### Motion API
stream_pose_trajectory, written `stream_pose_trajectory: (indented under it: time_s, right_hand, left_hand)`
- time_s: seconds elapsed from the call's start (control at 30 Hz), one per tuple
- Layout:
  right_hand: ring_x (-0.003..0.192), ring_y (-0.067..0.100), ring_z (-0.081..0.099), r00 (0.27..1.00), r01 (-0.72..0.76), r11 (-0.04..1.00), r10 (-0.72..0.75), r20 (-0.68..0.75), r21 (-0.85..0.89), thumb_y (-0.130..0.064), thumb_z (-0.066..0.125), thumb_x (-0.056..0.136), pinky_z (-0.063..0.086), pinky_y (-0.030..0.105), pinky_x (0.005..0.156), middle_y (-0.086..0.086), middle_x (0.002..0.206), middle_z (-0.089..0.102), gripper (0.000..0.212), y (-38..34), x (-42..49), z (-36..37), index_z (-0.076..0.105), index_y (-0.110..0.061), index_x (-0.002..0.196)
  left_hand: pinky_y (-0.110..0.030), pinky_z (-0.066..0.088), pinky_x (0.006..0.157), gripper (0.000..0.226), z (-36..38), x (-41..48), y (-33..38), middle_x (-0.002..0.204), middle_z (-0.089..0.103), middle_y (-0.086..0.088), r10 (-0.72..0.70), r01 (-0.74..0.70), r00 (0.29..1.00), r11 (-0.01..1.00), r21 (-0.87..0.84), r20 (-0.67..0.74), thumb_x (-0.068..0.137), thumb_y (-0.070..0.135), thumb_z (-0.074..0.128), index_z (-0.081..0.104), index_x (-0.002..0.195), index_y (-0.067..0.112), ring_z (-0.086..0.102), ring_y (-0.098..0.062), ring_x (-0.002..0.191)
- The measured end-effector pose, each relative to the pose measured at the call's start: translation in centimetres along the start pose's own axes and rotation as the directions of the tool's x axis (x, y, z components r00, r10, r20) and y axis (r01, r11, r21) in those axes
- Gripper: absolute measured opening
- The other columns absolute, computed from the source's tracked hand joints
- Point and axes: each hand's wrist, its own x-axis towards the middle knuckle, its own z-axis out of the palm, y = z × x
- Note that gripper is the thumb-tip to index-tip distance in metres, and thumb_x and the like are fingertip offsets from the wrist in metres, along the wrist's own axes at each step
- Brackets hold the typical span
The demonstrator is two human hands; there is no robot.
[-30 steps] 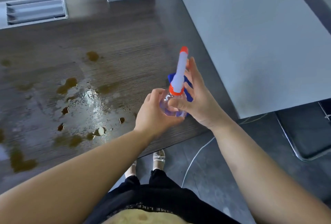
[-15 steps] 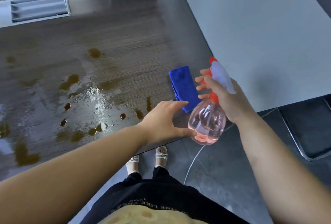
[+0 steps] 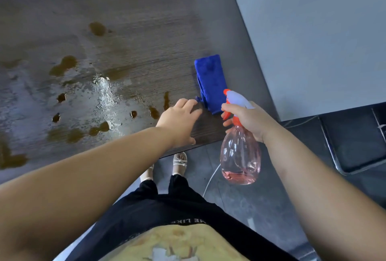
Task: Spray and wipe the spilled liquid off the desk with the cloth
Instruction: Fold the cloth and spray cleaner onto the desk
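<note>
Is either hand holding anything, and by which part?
The right hand grips the pink spray bottle by its neck, just above the body. The left hand holds nothing; it is open beside the blue cloth.

so the cloth (image 3: 210, 82) sits on the tabletop (image 3: 146, 10) toward its right side, spill (image 3: 64, 65) off to its left, spray bottle (image 3: 240, 156) just past the near edge

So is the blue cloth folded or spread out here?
Folded: the cloth lies as a narrow, layered bundle on the desk.
</note>
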Motion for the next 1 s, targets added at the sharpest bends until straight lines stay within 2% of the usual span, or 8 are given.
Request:
stream_pose_trajectory:
  time_s: [0.2, 0.3, 0.37, 0.47, 0.6, 0.73, 0.9, 1.0]
  right_hand:
    - [0.075, 0.015, 0.054, 0.998, -0.007, 0.98, -0.005, -0.059, -0.198, -0.028, 0.05, 0.09, 0.046, 0.027, 0.07, 0.006, 0.088, 0.062, 0.053, -0.2, 0.7, -0.3, 0.036, -0.043, 0.139]
    - [0.081, 0.016, 0.054, 0.997, 0.023, 0.98, -0.036, -0.064, -0.197, -0.028, 0.05, 0.09, 0.05, 0.036, 0.084, 0.009, 0.095, 0.063, 0.054, -0.8, 0.9, -0.5, 0.035, -0.041, 0.14]
    - [0.083, 0.017, 0.054, 0.998, 0.038, 0.975, -0.049, -0.046, -0.219, -0.028, 0.05, 0.09, 0.048, 0.035, 0.088, 0.01, 0.099, 0.064, 0.054, -1.3, 1.0, -0.4, 0.035, -0.041, 0.14]
    - [0.084, 0.019, 0.056, 0.998, 0.02, 0.972, -0.032, -0.045, -0.232, -0.029, 0.05, 0.088, 0.047, 0.033, 0.085, 0.011, 0.092, 0.064, 0.048, -1.7, 1.4, 0.0, 0.043, -0.039, 0.134]
    - [0.075, 0.017, 0.048, 0.998, 0.005, 0.967, -0.022, -0.064, -0.253, -0.023, 0.049, 0.086, 0.04, 0.032, 0.07, 0.007, 0.084, 0.053, 0.039, -2.5, 1.8, 0.4, 0.045, -0.016, 0.124]
    - [0.077, 0.018, 0.051, 0.996, -0.01, 0.968, -0.013, -0.093, -0.25, -0.024, 0.05, 0.087, 0.042, 0.03, 0.071, 0.007, 0.09, 0.057, 0.045, -3.3, 2.2, 0.3, 0.045, -0.025, 0.132]
    - [0.078, 0.015, 0.055, 0.997, -0.026, 0.953, 0.004, -0.075, -0.302, -0.024, 0.051, 0.087, 0.043, 0.028, 0.068, 0.002, 0.094, 0.056, 0.052, -3.5, 2.0, 0.0, 0.041, -0.034, 0.136]
    - [0.082, 0.017, 0.057, 0.998, -0.025, 0.949, 0.007, -0.057, -0.313, -0.033, 0.054, 0.086, 0.046, 0.033, 0.075, 0.007, 0.097, 0.063, 0.053, -3.2, 2.1, -0.2, 0.039, -0.04, 0.137]
  left_hand:
    - [-0.032, 0.028, 0.11, 0.091, 0.7, 0.0, -0.4, 0.155, 0.01, 0.002, 0.0, -0.001, 1.0, 0.999, -0.042, -0.022, 0.078, 0.054, 0.066, 0.018, 0.15, 0.024, 0.009, -0.021, 0.141]
    - [-0.033, 0.029, 0.109, 0.092, 0.8, 0.0, -0.5, 0.155, 0.011, 0.004, -0.001, 0.0, 1.0, 0.999, -0.05, -0.025, 0.077, 0.055, 0.067, 0.019, 0.149, 0.026, 0.01, -0.02, 0.141]
    - [-0.033, 0.031, 0.108, 0.092, 0.7, 0.1, -0.5, 0.154, 0.013, 0.004, -0.002, 0.001, 1.0, 0.999, -0.042, -0.026, 0.076, 0.054, 0.068, 0.019, 0.149, 0.026, 0.013, -0.02, 0.139]
    - [-0.031, 0.033, 0.107, 0.095, 0.4, 0.4, -0.5, 0.15, 0.022, 0.004, 0.002, -0.004, 0.999, 1.0, -0.029, -0.046, 0.072, 0.054, 0.071, 0.022, 0.147, 0.024, 0.021, -0.02, 0.134]
    - [-0.03, 0.034, 0.105, 0.109, 0.3, 0.7, -0.8, 0.143, 0.03, 0.003, -0.008, 0.007, 0.997, 1.0, -0.012, -0.074, 0.069, 0.055, 0.073, 0.008, 0.15, 0.021, 0.029, -0.019, 0.128]
    - [-0.031, 0.04, 0.096, 0.116, 0.0, 1.1, -0.6, 0.141, 0.03, 0.002, -0.006, 0.011, 0.995, 0.999, 0.048, -0.102, 0.072, 0.061, 0.068, -0.011, 0.15, 0.026, 0.032, -0.02, 0.125]
    - [-0.033, 0.046, 0.085, 0.107, -0.3, 1.6, 0.2, 0.14, 0.027, 0.0, -0.029, 0.033, 0.998, 0.997, 0.072, -0.064, 0.074, 0.064, 0.064, -0.004, 0.15, 0.031, 0.029, -0.022, 0.125]
    - [-0.033, 0.046, 0.082, 0.104, -0.3, 1.7, 0.2, 0.14, 0.026, -0.002, -0.034, 0.039, 0.998, 0.997, 0.074, -0.057, 0.076, 0.063, 0.062, -0.003, 0.15, 0.03, 0.028, -0.023, 0.125]
